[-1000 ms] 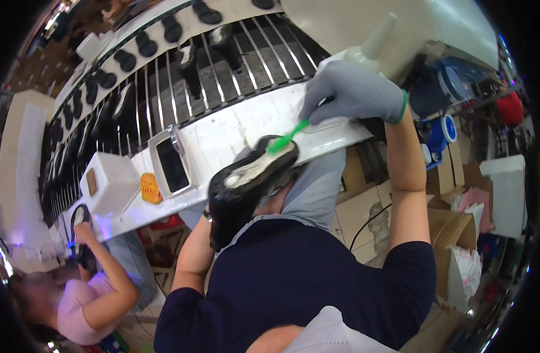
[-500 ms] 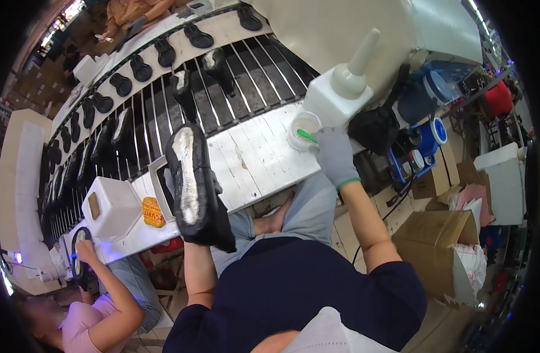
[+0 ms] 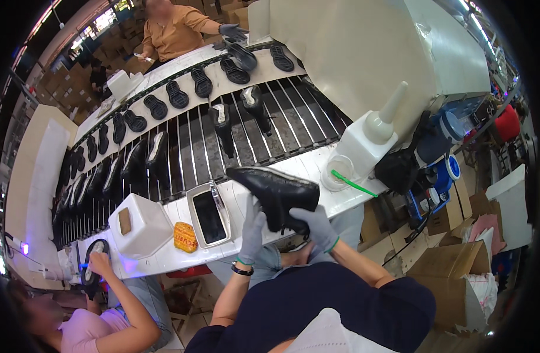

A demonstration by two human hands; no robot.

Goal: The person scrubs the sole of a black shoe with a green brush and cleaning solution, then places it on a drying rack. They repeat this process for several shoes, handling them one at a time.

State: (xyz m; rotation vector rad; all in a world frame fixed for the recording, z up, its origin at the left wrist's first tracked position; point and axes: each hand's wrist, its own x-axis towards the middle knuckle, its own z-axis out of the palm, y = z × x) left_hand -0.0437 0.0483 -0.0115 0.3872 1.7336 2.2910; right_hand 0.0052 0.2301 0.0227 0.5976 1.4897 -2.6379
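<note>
The black shoe (image 3: 277, 193) is held up over the near edge of the white bench (image 3: 267, 166), gripped from both sides, with its long pointed end toward the left and a pale streak along its upper far edge. The left hand (image 3: 252, 233), in a grey glove with a green cuff, has its fingers pressed against the near left side of the shoe; a dark band circles that wrist. The right hand (image 3: 318, 228), gloved alike, pinches the lower right part of the shoe, its fingers closed around it and partly hidden

To the right on the bench, a green brush (image 3: 353, 183) leans across the rim of a clear cup (image 3: 337, 173), just beside a white nozzle bottle (image 3: 364, 140). Left of the hands lie a white tray (image 3: 192, 213) with a dark inside, an orange-yellow packet (image 3: 185, 237) and a white box (image 3: 142, 228). On the far side, more black shoes (image 3: 223, 130) rest on a rack of metal rods (image 3: 193, 159), and dark soles (image 3: 177, 94) line a pale strip beyond it. A person in an orange top (image 3: 175, 33) sits on the far side; another in a pink top (image 3: 93, 329) at the near left holds a dark sole (image 3: 96, 259)
</note>
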